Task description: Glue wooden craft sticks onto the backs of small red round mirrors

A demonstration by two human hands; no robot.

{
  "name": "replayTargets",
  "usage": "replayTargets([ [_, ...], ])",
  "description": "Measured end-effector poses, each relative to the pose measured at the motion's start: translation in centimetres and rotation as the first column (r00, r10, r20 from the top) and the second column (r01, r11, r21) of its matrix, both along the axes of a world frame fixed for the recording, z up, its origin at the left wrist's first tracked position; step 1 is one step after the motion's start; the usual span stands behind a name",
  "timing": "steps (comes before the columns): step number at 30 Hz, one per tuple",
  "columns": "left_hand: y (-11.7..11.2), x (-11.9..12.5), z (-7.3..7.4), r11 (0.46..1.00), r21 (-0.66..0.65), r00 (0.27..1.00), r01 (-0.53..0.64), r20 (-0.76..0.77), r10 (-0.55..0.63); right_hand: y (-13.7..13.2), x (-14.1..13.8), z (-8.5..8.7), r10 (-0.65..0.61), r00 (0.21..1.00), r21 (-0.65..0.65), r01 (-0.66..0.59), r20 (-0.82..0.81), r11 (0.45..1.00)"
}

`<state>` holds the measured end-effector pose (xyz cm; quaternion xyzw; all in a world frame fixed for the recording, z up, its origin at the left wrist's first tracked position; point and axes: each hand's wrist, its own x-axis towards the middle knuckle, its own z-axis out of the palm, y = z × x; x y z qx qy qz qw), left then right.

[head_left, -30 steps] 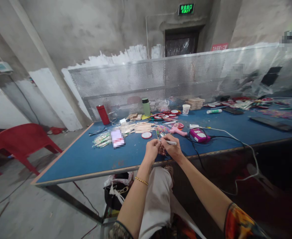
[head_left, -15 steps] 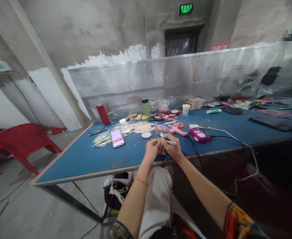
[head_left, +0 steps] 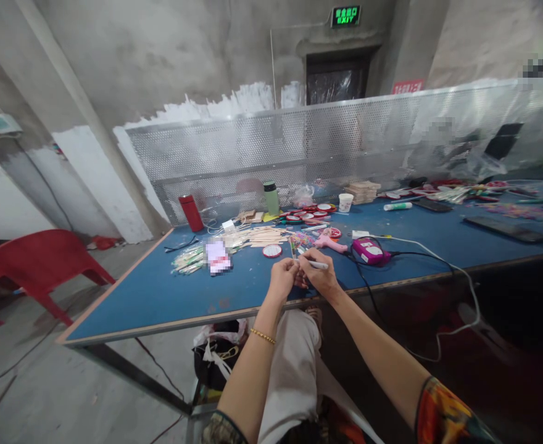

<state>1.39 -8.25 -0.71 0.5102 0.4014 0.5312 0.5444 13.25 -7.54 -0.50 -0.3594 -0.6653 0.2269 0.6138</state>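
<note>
Two hands at bench (head_left: pixel 160 296) near edge. One pen (head_left: pixel 320 266), slim, white, in right hand (head_left: pixel 321 280), grip clamped on it. Left hand (head_left: pixel 282 279) at its 9 o'clock, grip pinched together, contents unclear.

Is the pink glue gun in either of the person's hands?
No, the pink glue gun lies on the blue table beyond the left hand and the right hand, which holds a white pen.

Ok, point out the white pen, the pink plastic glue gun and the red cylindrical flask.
white pen (head_left: pixel 320 265), head view, its barrel
pink plastic glue gun (head_left: pixel 334 245), head view, its body
red cylindrical flask (head_left: pixel 192 213), head view, its side
</note>
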Motion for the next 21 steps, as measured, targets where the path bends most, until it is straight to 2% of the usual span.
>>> replayTargets([
  [6, -0.04, 0.00, 0.07, 1.000, 0.006, 1.000, 0.014, 0.010, -0.014, 0.02, -0.04, 0.15, -0.024, 0.999, 0.007, 0.024, -0.046, 1.000],
  [21, 0.07, 0.10, -0.11, 1.000, 0.007, 1.000, -0.013, -0.025, 0.014, 0.20, -0.22, 0.19, 0.001, 0.998, -0.027, -0.003, -0.059, 1.000],
])
